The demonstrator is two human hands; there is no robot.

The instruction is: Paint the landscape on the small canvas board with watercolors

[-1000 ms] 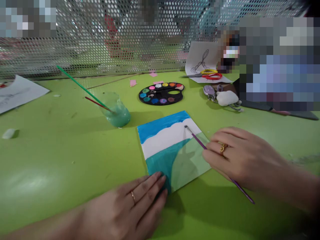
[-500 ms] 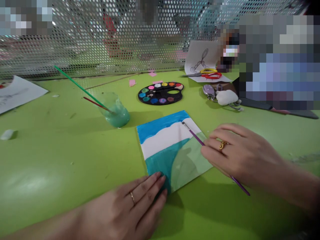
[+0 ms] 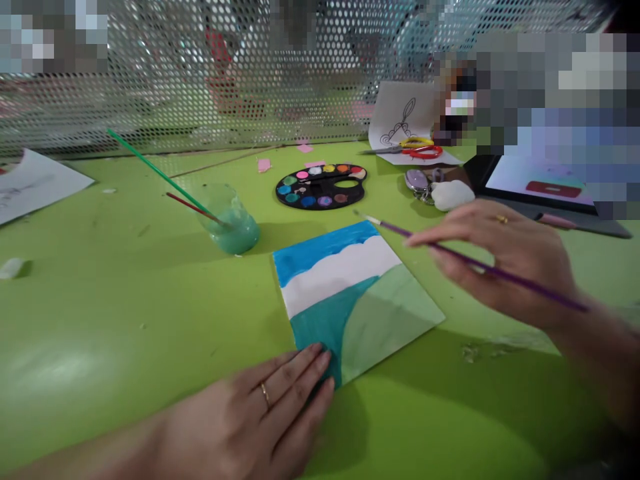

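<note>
A small square painting [image 3: 385, 320] lies on the green table, with a blue band along its top, a white band, a teal area and a pale green area. My left hand [image 3: 270, 407] rests with its fingers stretched flat on the painting's near left corner. Between the thumb and fingers of my right hand [image 3: 505, 267] is a purple paintbrush [image 3: 465, 257]. Its tip hovers just beyond the painting's far corner, near the black paint palette [image 3: 320, 200]. Several round wells of different colours fill the palette.
Left of the palette stands a clear cup [image 3: 235, 230] of cloudy green water with brushes leaning in it. Scissors [image 3: 420, 148] lie on a drawn sheet [image 3: 390, 107] by the perforated metal screen [image 3: 175, 80]. A white pouch-like trinket [image 3: 453, 195] and a tablet [image 3: 540, 183] are at right.
My right hand has lifted the paintbrush off the painting and moved it away, toward the palette, with the brush now lying flatter. My left hand has stayed in place.
</note>
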